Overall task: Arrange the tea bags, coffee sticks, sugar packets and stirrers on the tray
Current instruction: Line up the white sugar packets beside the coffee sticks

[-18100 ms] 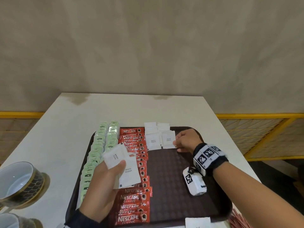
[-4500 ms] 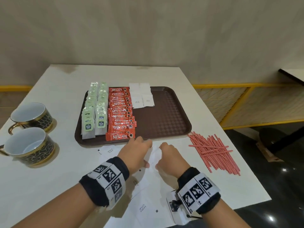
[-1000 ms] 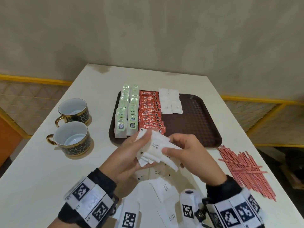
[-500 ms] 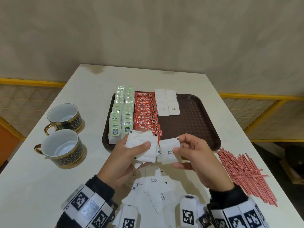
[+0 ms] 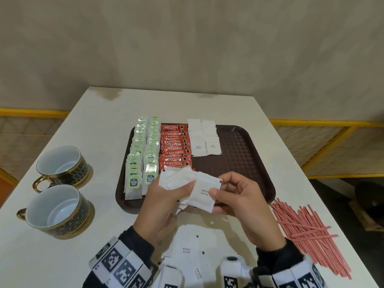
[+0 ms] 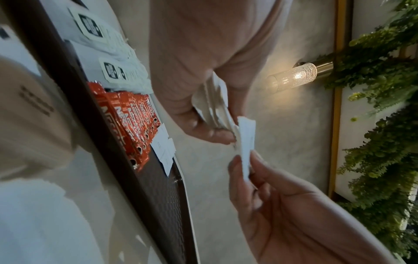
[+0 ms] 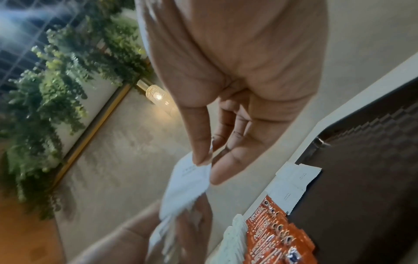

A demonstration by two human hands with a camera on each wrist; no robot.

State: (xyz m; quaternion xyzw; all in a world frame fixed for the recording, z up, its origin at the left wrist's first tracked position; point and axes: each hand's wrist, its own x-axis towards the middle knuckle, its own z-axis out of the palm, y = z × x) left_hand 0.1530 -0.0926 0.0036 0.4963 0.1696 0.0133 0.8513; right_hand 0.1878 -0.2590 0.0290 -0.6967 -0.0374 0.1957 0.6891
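My left hand (image 5: 166, 196) grips a stack of white sugar packets (image 5: 176, 179) above the near edge of the brown tray (image 5: 245, 159). My right hand (image 5: 234, 196) pinches one sugar packet (image 5: 204, 194) against that stack, thumb on top; the left wrist view shows the same pinched packet (image 6: 246, 141). On the tray lie two rows of green tea bags (image 5: 143, 154), a row of red coffee sticks (image 5: 174, 148) and two short rows of sugar packets (image 5: 204, 140). More loose sugar packets (image 5: 187, 248) lie on the table below my hands. Red stirrers (image 5: 307, 231) are piled on the table to the right.
Two black-and-gold cups (image 5: 60, 163) (image 5: 54, 206) stand on the white table (image 5: 99, 121) left of the tray. The tray's right half is bare. A yellow railing (image 5: 324, 123) runs behind the table, and the table's right edge is just past the stirrers.
My hands have come together: the packet in my right hand now overlaps the stack in my left. Over the last seconds I gathered packets from the table.
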